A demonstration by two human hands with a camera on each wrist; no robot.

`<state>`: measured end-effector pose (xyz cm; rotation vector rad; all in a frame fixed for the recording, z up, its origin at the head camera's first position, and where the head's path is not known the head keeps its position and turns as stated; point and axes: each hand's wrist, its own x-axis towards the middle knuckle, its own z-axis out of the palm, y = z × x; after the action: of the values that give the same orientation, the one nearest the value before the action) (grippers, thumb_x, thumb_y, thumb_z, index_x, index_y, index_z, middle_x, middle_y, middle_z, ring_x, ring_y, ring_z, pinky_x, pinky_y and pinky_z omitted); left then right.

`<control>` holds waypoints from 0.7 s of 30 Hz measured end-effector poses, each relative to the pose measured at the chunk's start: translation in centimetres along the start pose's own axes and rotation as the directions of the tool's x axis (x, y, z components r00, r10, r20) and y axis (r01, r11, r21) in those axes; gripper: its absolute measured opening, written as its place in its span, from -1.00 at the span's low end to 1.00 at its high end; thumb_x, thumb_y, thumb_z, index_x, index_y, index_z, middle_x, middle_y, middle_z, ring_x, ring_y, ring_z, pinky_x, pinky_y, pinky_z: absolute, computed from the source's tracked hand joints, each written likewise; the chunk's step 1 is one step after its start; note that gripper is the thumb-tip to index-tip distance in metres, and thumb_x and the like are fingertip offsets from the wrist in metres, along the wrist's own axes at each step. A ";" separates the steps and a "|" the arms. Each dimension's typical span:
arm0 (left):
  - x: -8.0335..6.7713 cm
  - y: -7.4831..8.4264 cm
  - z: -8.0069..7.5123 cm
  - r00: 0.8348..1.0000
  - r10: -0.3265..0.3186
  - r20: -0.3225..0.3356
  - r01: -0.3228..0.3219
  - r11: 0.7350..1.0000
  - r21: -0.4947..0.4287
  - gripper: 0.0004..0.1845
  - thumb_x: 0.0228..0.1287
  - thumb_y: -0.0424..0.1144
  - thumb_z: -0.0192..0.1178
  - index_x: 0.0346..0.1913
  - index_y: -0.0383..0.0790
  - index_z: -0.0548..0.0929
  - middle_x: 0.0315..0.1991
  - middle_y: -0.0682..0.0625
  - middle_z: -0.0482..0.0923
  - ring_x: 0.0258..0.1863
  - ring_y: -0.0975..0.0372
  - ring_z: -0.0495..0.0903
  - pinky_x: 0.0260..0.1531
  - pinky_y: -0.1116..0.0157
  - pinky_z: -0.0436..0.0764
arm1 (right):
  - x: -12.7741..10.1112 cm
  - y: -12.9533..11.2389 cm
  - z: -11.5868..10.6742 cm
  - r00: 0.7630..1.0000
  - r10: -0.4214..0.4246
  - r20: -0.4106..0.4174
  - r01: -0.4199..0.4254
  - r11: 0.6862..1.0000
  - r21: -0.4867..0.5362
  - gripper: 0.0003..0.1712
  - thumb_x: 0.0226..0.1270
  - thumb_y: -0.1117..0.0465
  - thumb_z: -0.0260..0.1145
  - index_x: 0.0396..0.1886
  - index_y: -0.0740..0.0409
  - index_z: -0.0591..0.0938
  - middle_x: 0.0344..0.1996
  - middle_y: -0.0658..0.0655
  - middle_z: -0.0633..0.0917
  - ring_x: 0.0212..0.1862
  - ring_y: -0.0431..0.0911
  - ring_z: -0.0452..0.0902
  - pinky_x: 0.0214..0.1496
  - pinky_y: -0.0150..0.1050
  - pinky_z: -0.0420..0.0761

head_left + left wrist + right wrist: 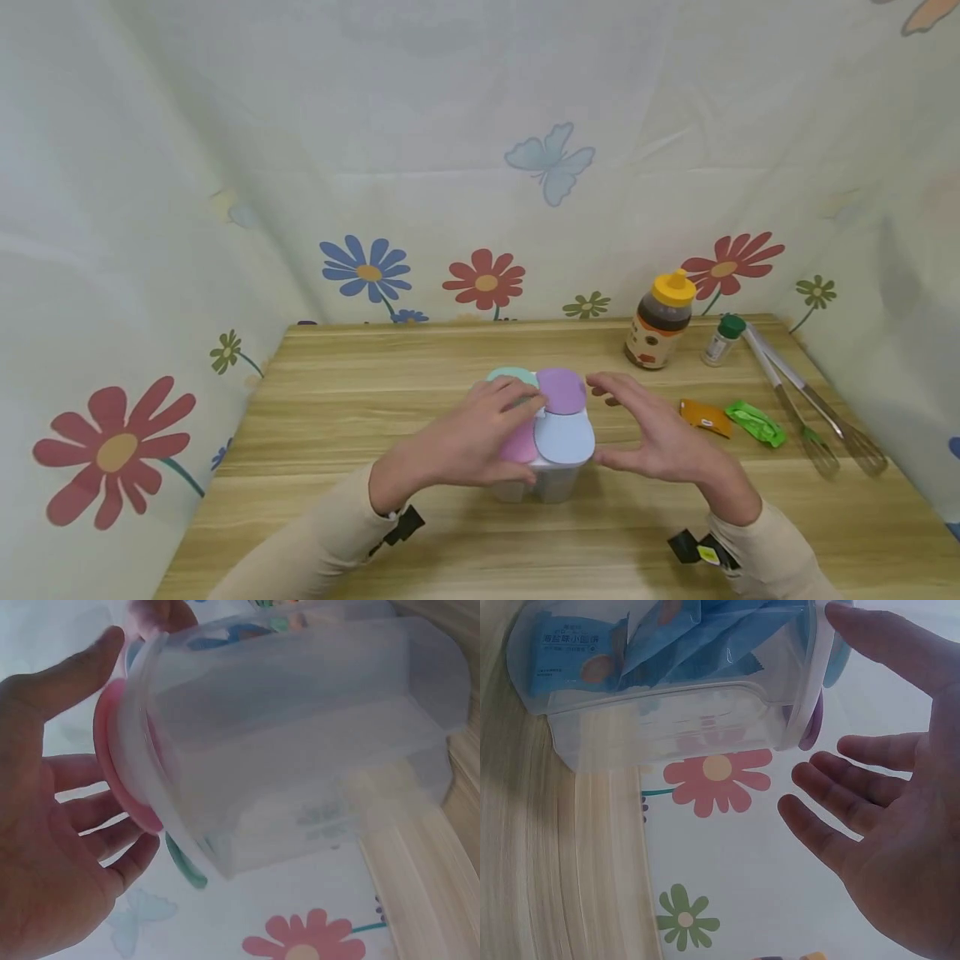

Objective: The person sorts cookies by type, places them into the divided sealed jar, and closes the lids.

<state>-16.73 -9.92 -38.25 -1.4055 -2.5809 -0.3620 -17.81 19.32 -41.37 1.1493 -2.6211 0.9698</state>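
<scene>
While the clear container point(555, 483) stood upright on the table point(375, 367), the left hand point(480, 433) lay over its pink lid point(519, 443), its grip slack, the fingers spread apart. The right hand point(667, 437) hung just beside the container's right side, its grip loose and holding nothing, thumb well away from the fingers. Blue packets point(577, 652) (clearest from the right wrist) sat inside, under the blue lid point(564, 437).

The table point(337, 392) bears a container point(557, 482), bottle point(656, 329), shaker point(718, 343), packets point(706, 417), perhaps tongs point(804, 388).
</scene>
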 end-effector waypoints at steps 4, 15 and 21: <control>-0.9 -0.8 -0.1 0.999 -0.033 0.000 0.033 0.999 -0.024 0.09 -0.10 0.30 0.43 0.42 -0.26 0.29 0.38 -0.08 0.28 0.40 0.09 0.21 0.39 0.04 0.21 | 0.0 -0.2 0.1 0.999 0.047 -0.001 -0.047 0.999 -0.020 0.16 -0.08 -0.14 0.59 0.48 0.05 0.21 0.38 0.17 0.35 0.28 0.07 0.40 0.18 0.12 0.50; -2.1 -2.7 -0.2 0.988 -0.125 0.090 0.133 0.987 -0.085 0.29 -0.09 0.38 0.37 0.54 -0.28 -0.03 0.57 -0.09 -0.12 0.54 0.10 -0.07 0.44 0.11 0.14 | 0.3 -0.7 0.6 0.991 0.120 0.061 -0.119 0.992 -0.030 0.35 -0.17 -0.27 0.58 0.56 -0.07 0.03 0.51 0.21 0.14 0.46 0.22 0.13 0.24 0.32 0.35; -2.4 -3.5 0.1 0.975 -0.168 0.146 0.187 0.974 -0.130 0.36 -0.09 0.42 0.34 0.56 -0.21 -0.20 0.59 -0.02 -0.29 0.56 0.16 -0.17 0.44 0.16 0.12 | 0.7 -1.0 0.6 0.989 0.129 0.077 -0.125 0.991 -0.057 0.43 -0.22 -0.30 0.59 0.57 0.01 0.00 0.54 0.18 0.08 0.48 0.19 0.10 0.26 0.28 0.37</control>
<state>-18.38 -13.63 -39.44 -1.2849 -2.8527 -0.5038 -17.54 18.00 -41.14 1.0421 -2.7955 0.8879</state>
